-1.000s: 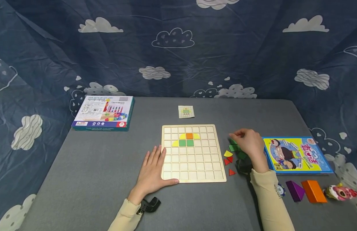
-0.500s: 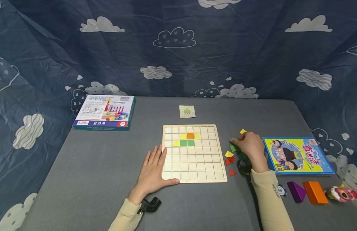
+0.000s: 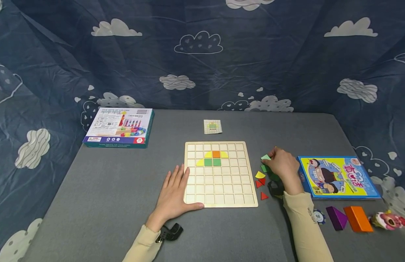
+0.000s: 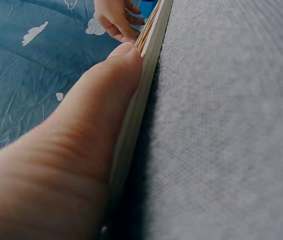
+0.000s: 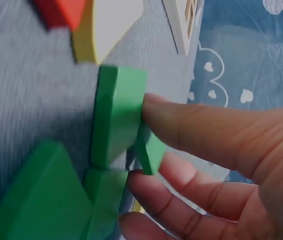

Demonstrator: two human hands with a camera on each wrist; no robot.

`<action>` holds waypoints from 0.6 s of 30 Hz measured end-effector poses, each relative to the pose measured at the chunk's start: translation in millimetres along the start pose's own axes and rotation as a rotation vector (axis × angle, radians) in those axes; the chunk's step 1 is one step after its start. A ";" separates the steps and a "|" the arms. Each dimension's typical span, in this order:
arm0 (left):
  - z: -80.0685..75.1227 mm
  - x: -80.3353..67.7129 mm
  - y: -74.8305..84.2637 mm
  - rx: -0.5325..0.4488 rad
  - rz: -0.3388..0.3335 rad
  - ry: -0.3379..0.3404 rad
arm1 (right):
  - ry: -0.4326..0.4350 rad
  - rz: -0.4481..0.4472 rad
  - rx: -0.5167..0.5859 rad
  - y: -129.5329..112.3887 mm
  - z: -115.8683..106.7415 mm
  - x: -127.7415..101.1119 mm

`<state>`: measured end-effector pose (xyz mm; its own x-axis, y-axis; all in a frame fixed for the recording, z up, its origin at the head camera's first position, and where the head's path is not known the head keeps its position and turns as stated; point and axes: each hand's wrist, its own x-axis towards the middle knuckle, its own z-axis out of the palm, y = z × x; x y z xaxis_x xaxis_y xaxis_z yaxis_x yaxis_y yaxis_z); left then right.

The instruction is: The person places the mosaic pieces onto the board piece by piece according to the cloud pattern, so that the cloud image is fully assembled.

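Note:
My left hand (image 3: 172,196) lies flat, fingers straight, along the left edge and lower left corner of a wooden grid board (image 3: 222,185). In the left wrist view its thumb (image 4: 96,95) presses against the board's side. On the board sit green, yellow and orange tiles. Right of the board, my right hand (image 3: 282,165) pinches a small green tile (image 5: 151,150), tilted between thumb and fingers. Close by in the right wrist view lie more green tiles (image 5: 121,112) and a yellow tile (image 5: 114,27). Several red triangles (image 3: 264,196) lie nearer the board's right edge.
Behind the board lies a small pattern card (image 3: 213,126). A white and teal box (image 3: 118,127) stands at the back left. A blue and yellow box (image 3: 338,176) lies right of my right hand, with a purple prism (image 3: 336,218) and an orange block (image 3: 358,219) in front.
My right hand has dipped into the green tiles and now holds one tilted at its fingertips. A yellow tile seen behind it half a second ago is mostly covered. My left hand stays put.

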<state>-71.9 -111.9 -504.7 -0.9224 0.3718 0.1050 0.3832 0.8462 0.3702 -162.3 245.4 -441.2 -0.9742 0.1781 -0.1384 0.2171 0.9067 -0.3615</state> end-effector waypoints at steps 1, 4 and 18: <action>0.1 0.0 -0.2 0.001 0.000 0.001 | -0.001 -0.003 0.007 -1.0 0.7 0.1; 0.6 -0.1 -0.5 0.001 0.002 -0.002 | 0.017 -0.022 0.030 -3.4 3.1 -0.1; 0.5 -0.6 -0.9 0.001 0.009 0.003 | 0.094 -0.195 0.141 -16.2 10.7 -6.3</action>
<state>-71.7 -112.7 -505.5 -0.9188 0.3787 0.1110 0.3920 0.8430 0.3683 -159.0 225.5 -444.3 -0.9985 0.0452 0.0303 0.0241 0.8663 -0.4990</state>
